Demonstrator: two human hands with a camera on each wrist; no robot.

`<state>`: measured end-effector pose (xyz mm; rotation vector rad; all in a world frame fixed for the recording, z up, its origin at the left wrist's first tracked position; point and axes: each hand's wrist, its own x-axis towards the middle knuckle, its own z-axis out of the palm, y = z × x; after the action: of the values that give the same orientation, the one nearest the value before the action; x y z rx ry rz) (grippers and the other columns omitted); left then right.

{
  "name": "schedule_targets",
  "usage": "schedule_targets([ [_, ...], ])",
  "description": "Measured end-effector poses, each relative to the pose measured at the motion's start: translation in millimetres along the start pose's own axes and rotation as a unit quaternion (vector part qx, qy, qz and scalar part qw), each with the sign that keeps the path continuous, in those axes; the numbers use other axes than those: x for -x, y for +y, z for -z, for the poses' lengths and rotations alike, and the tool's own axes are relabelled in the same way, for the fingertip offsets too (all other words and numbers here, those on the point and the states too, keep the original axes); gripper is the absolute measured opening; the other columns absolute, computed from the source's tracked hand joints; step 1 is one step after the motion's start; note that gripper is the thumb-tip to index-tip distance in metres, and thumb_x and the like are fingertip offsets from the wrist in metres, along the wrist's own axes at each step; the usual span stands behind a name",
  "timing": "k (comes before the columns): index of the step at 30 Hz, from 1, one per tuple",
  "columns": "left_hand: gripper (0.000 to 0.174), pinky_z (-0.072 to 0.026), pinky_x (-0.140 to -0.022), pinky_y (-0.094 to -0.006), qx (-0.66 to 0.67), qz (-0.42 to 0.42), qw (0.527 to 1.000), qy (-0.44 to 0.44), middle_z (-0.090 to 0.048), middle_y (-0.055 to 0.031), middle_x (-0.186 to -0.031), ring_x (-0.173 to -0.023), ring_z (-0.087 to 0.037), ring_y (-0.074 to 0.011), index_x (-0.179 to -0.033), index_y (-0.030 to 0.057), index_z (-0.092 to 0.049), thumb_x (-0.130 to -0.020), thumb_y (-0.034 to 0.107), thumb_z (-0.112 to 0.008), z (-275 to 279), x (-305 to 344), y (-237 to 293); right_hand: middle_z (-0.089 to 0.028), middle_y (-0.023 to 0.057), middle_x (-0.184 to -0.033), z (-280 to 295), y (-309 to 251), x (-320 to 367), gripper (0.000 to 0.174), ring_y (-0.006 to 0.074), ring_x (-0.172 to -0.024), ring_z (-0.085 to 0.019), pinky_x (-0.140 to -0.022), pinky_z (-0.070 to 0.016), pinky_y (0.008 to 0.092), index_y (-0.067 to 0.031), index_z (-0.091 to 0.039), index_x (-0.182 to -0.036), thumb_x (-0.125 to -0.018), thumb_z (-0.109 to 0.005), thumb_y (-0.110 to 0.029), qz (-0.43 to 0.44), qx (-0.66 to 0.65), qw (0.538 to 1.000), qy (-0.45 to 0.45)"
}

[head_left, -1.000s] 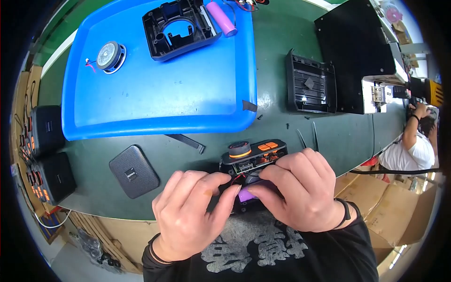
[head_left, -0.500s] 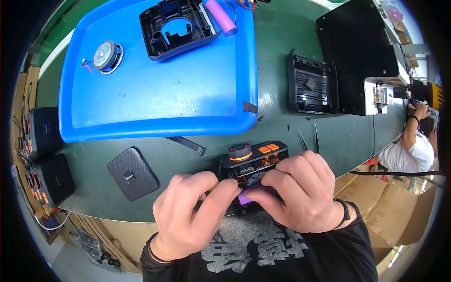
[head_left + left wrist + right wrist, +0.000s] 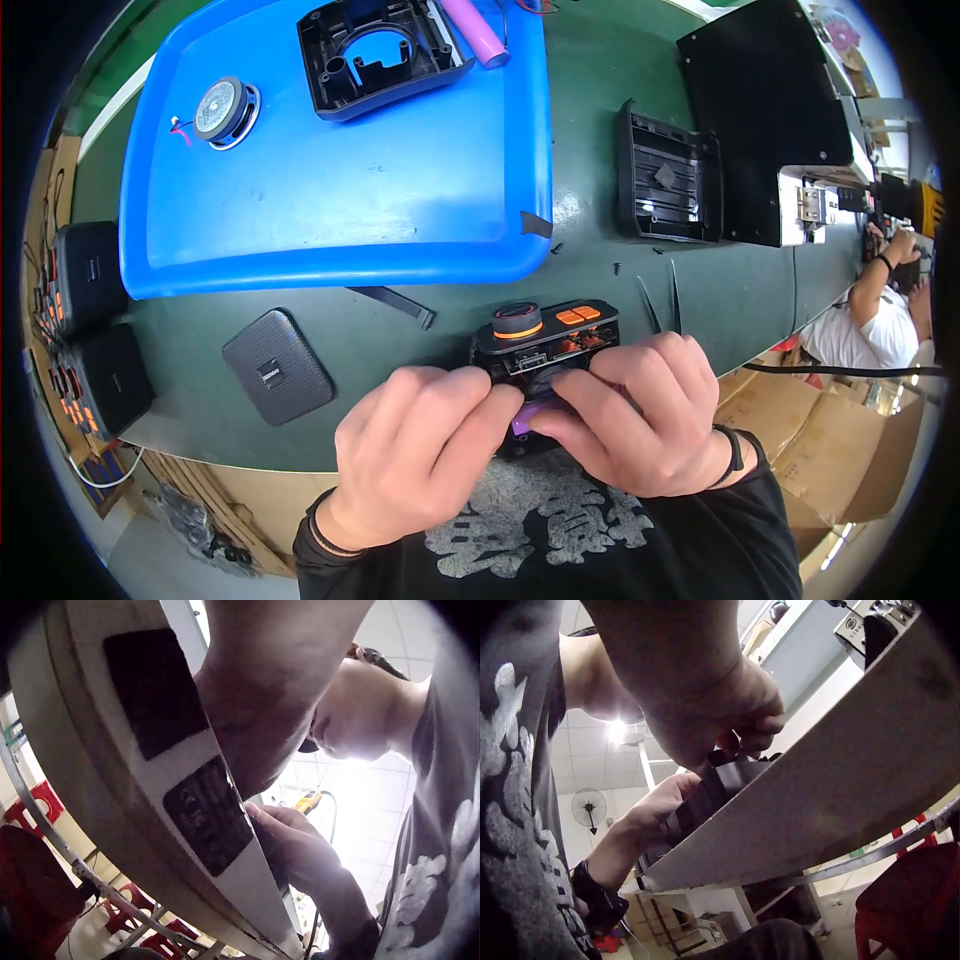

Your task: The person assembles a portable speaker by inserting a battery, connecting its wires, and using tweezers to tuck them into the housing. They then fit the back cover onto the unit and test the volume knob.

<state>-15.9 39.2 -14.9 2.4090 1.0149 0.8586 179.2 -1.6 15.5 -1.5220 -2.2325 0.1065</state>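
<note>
An open black speaker housing (image 3: 543, 336) with a round knob (image 3: 517, 320) and orange buttons (image 3: 578, 315) sits at the table's near edge, its open side toward the person. A purple battery cell (image 3: 521, 420) lies at that opening. My right hand (image 3: 645, 420) pinches the cell between thumb and bent fingers, which cover most of it. My left hand (image 3: 420, 440) curls at the housing's left end, thumb and index fingertips close together beside the cell's end. Its fingertips are partly hidden inside. From the right wrist view, both hands close around the dark housing (image 3: 724, 780).
A blue tray (image 3: 330, 278) holds a speaker driver (image 3: 224, 110), a black frame (image 3: 385, 60) and a pink cell (image 3: 474, 30). A speaker grille (image 3: 277, 367) lies left, tweezers (image 3: 675, 298) right, a black shell (image 3: 670, 175) beside a black machine (image 3: 765, 115). Finished-looking speakers (image 3: 92, 270) stand far left.
My left hand has shifted slightly right, its fingertips now covering the red wires seen earlier and the housing's left end. My right hand keeps its pinch on the battery cell.
</note>
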Motion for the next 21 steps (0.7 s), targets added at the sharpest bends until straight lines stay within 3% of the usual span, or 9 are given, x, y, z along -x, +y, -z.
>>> schedule_targets([
  [1,0.030,-0.0465,-0.054,-0.0281,-0.022,-0.046,0.998,0.025,-0.062,-0.0033,-0.095,-0.071,-0.060,-0.0186,-0.095,0.0064,-0.072,-0.065,0.008,-0.070,-2,4,-4,-0.055,0.0021,-0.082,1,0,0,0.030,0.0174,-0.066,-0.050,-0.055,-0.0358,0.0311,-0.0054,-0.070,-0.089,-0.073,-0.080,-0.029,-0.002,0.001,1.000,0.000],
  [6,0.024,-0.0439,-0.054,-0.0255,-0.068,-0.090,0.993,0.039,-0.066,-0.0058,-0.095,-0.074,-0.062,-0.0181,-0.095,0.0051,-0.071,-0.072,0.010,-0.068,-7,13,-7,-0.059,0.0025,-0.091,4,-1,3,0.037,0.0173,-0.072,-0.054,-0.061,-0.0394,0.0289,-0.0040,-0.073,-0.101,-0.076,-0.077,-0.031,0.025,-0.002,0.999,-0.034],
  [10,0.021,-0.0425,-0.055,-0.0241,-0.101,-0.116,0.986,0.057,-0.068,-0.0073,-0.093,-0.074,-0.062,-0.0180,-0.096,0.0036,-0.071,-0.077,0.010,-0.066,-12,17,-7,-0.059,0.0023,-0.092,5,-1,4,0.037,0.0175,-0.074,-0.055,-0.063,-0.0403,0.0284,-0.0047,-0.073,-0.101,-0.076,-0.076,-0.032,0.023,0.008,0.999,-0.040],
  [21,0.026,-0.0461,-0.057,-0.0268,-0.075,-0.098,0.991,0.050,-0.070,-0.0091,-0.095,-0.074,-0.063,-0.0194,-0.099,0.0017,-0.072,-0.074,0.007,-0.069,-7,19,-3,-0.059,-0.0004,-0.096,3,1,8,0.039,0.0164,-0.077,-0.054,-0.064,-0.0395,0.0291,-0.0074,-0.075,-0.106,-0.076,-0.075,-0.032,0.025,0.012,0.998,-0.048],
])
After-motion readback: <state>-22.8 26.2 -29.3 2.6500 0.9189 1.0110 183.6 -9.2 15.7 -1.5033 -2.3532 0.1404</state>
